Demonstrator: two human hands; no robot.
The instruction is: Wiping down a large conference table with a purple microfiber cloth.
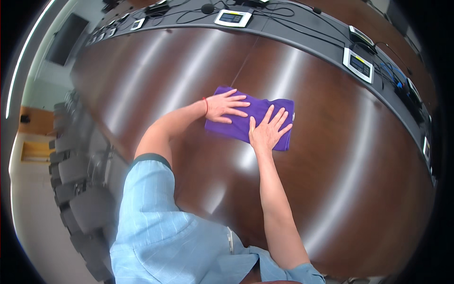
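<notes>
A folded purple cloth [241, 124] lies spread on the glossy brown table [326, 180]. My left hand [226, 106] rests flat on its left part, fingers apart and pointing right; a red string circles that wrist. On the cloth's right part my right hand [267, 130] lies palm down, its fingers spread and pointing away from me. Both hands press on top of the fabric without gripping it. A small white tag [293, 116] shows at the cloth's right edge.
A raised dark grey strip [293, 35] curves along the table's far side. It carries white-framed consoles [233, 18], a microphone [207, 8] and loose black cables. Several grey chairs [92, 208] line the left, and a dark screen [67, 39] hangs at the far left.
</notes>
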